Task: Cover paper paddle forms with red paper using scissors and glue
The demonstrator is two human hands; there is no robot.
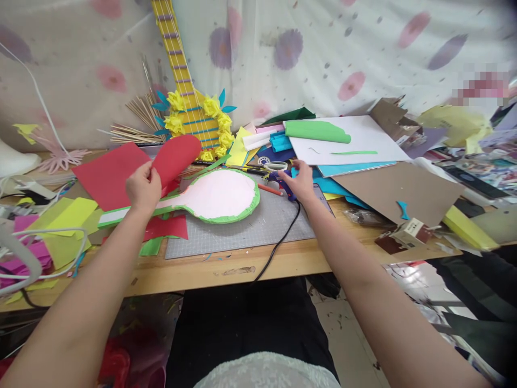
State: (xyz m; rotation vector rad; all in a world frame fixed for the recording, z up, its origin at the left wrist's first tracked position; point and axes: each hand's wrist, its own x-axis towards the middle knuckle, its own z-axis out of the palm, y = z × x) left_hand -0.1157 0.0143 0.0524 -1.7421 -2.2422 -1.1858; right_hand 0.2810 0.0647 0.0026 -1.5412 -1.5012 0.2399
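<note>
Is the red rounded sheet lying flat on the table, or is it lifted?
Lifted: the left hand pinches the red rounded sheet near its edge, and its other end hides part of the yellow instrument.

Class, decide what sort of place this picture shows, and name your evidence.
Probably a craft workspace: a gridded cutting mat lies on the wooden table, the left hand holds red paper, and a flower-trimmed, guitar-shaped model stands behind.

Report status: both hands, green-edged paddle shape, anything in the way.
Left hand pinching red cutout. Right hand at glue gun, grip unclear. Paddle shape partly over grey mat. Black cord crosses mat's front edge.
</note>
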